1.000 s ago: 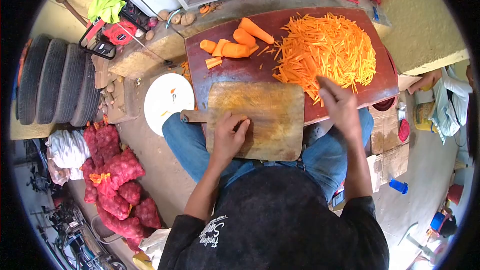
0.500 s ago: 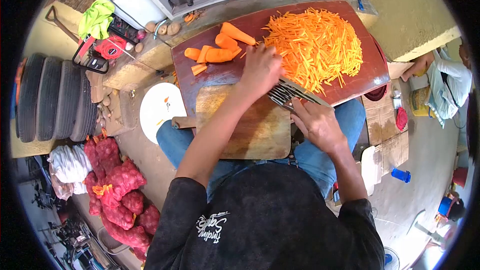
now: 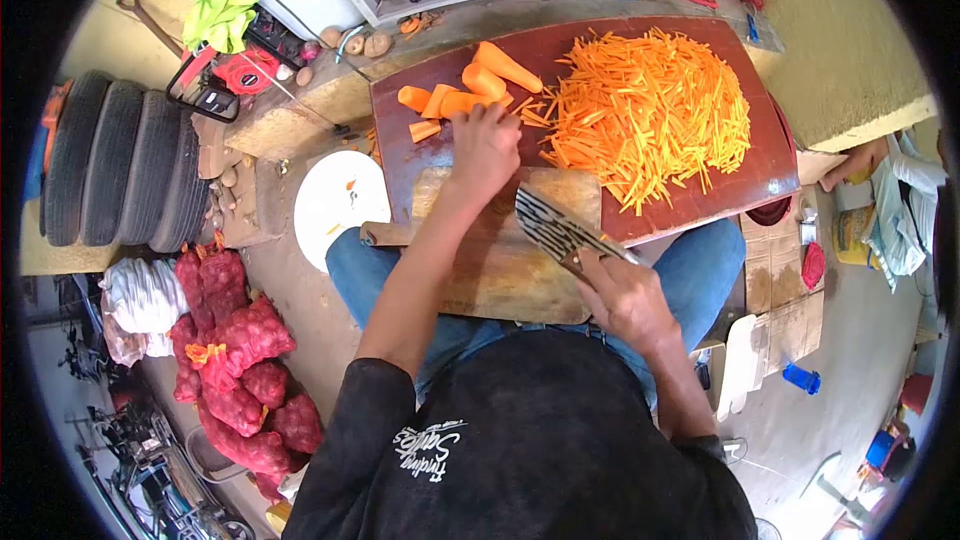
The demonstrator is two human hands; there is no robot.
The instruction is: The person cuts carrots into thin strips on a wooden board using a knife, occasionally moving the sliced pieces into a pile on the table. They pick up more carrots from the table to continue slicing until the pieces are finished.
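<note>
My right hand (image 3: 632, 298) is wrapped around the handle of a broad knife (image 3: 565, 225), its dark, pale-streaked blade angled over the wooden cutting board (image 3: 500, 280). Orange bits cling near the blade's edge. At the far side of the board my left hand (image 3: 486, 152) reaches out with its fingers apart, the fingertips at a peeled carrot chunk (image 3: 459, 103). Part of that chunk is hidden by the fingers. Other peeled carrot pieces (image 3: 507, 66) lie just beyond. A large heap of carrot strips (image 3: 655, 115) covers the right part of the red-brown table (image 3: 410, 165).
A white round lid or stool top (image 3: 330, 225) with orange scraps stands left of the table. Red net sacks (image 3: 240, 350) and stacked tyres (image 3: 120, 165) are farther left. Flattened cardboard (image 3: 790, 310) and a blue object (image 3: 801, 378) lie on the floor at right.
My left hand has moved left from the edge of the strip heap to the carrot pieces. The knife has moved back from the heap, over the board. The whole view has shifted slightly.
</note>
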